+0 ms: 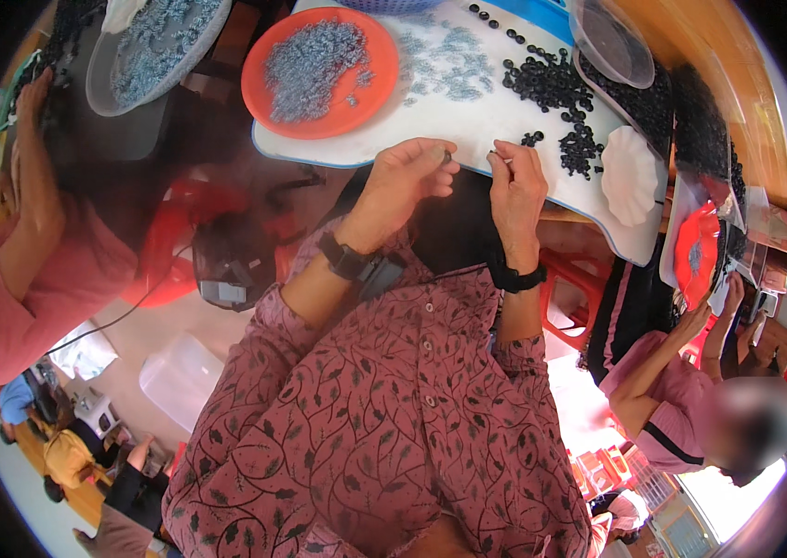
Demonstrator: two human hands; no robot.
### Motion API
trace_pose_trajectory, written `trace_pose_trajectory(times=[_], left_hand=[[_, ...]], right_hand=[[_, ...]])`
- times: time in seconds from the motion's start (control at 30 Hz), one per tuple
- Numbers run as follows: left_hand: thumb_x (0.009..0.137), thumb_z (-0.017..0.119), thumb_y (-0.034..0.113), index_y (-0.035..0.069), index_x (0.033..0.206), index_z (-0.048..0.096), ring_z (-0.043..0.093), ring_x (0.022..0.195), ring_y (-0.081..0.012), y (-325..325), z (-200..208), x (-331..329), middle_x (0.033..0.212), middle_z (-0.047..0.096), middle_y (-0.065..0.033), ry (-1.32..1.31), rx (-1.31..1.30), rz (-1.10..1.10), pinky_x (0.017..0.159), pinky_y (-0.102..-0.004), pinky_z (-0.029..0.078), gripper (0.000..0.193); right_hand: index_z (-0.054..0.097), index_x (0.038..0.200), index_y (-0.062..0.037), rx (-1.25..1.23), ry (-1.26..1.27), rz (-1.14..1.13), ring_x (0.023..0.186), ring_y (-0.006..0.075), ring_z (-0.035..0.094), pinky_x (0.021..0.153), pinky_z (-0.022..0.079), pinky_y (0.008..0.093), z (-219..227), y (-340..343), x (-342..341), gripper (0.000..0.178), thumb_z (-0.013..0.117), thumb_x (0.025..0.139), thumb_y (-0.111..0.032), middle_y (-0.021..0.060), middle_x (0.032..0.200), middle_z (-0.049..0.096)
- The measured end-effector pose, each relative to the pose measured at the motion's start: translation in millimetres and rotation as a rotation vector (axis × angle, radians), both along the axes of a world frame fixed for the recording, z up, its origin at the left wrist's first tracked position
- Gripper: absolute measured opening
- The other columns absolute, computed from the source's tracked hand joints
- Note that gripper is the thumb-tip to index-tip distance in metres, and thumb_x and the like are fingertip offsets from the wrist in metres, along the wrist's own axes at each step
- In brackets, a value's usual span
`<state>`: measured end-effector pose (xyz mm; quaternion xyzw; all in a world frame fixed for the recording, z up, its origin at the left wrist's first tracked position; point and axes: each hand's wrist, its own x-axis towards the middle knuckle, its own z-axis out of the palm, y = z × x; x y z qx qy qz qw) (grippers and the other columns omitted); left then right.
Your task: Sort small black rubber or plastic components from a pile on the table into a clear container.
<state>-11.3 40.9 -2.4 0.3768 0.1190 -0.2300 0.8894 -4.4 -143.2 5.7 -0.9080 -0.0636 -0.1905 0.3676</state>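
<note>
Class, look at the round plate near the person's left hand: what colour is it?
The round plate is orange-red; the head view shows it best.

A leaf-printed shirt and black gear at both wrists.
The shirt (347, 428) over there is a dusty reddish pink, covered in thin dark curling vines and small jagged leaves (rather like holly, to my eye), with pale round buttons (429, 402) running down the front. The left sleeve (293, 318) and right sleeve (521, 355) are of the same print and stop well short of the wrists. A black strap with a boxy dark piece (381, 275) circles the left wrist; a plain-looking black band (519, 278) circles the right. The left hand (409, 177) and right hand (517, 186) are bare, and black cloth (454, 223) covers the lap.
</note>
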Motion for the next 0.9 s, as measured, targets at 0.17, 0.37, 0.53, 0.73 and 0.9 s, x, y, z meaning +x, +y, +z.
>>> trace_pose_trajectory(times=[0.17, 0.37, 0.53, 0.73, 0.9], left_hand=[[0.098, 0.056, 0.015, -0.002, 0.114, 0.063, 0.063, 0.076, -0.0102, 7, -7, 2, 0.094, 0.069, -0.0087, -0.008, -0.029, 0.034, 0.07, -0.0253, 0.055, 0.024], [0.097, 0.058, 0.016, -0.001, 0.111, 0.063, 0.065, 0.073, -0.011, 6, -12, 3, 0.093, 0.07, -0.0105, 0.013, -0.04, 0.031, 0.067, -0.025, 0.056, 0.023], [0.098, 0.057, 0.016, -0.002, 0.112, 0.063, 0.065, 0.073, -0.0113, 7, -12, 2, 0.094, 0.07, -0.0116, 0.017, -0.026, 0.02, 0.067, -0.026, 0.057, 0.024], [0.097, 0.059, 0.018, -0.002, 0.112, 0.063, 0.066, 0.074, -0.0116, 7, -14, -2, 0.094, 0.07, -0.0111, 0.01, -0.001, 0.007, 0.068, -0.026, 0.057, 0.025], [0.097, 0.058, 0.017, -0.002, 0.112, 0.063, 0.066, 0.074, -0.0121, 8, -14, -2, 0.093, 0.07, -0.0109, 0.014, -0.019, -0.009, 0.068, -0.0259, 0.057, 0.025]], right_hand=[[0.066, 0.096, -0.002, 0.017, 0.077, -0.009, 0.071, 0.0265, 0.063, 0.063, 0.05, 0.0329, -5, 0, 10, 0.015, 0.064, 0.083, 0.004, 0.0129, 0.086, 0.062], [0.068, 0.096, -0.0043, -0.047, 0.011, -0.068, 0.075, 0.0245, 0.064, 0.065, 0.052, 0.0323, -2, 9, 18, 0.015, 0.067, 0.081, 0.001, 0.0095, 0.093, 0.062], [0.069, 0.102, -0.0111, -0.163, -0.035, 0.008, 0.078, 0.0272, 0.064, 0.065, 0.052, 0.0365, 2, 34, 36, 0.021, 0.064, 0.083, -0.004, 0.0086, 0.099, 0.06], [0.068, 0.103, -0.0121, -0.33, 0.102, 0.013, 0.079, 0.0306, 0.063, 0.067, 0.051, 0.0398, 7, 45, 46, 0.02, 0.061, 0.085, -0.006, 0.0103, 0.101, 0.056], [0.067, 0.098, -0.0078, -0.187, 0.049, 0.002, 0.08, 0.0318, 0.063, 0.068, 0.051, 0.0396, 4, 33, 42, 0.016, 0.061, 0.084, -0.003, 0.0119, 0.098, 0.057]])
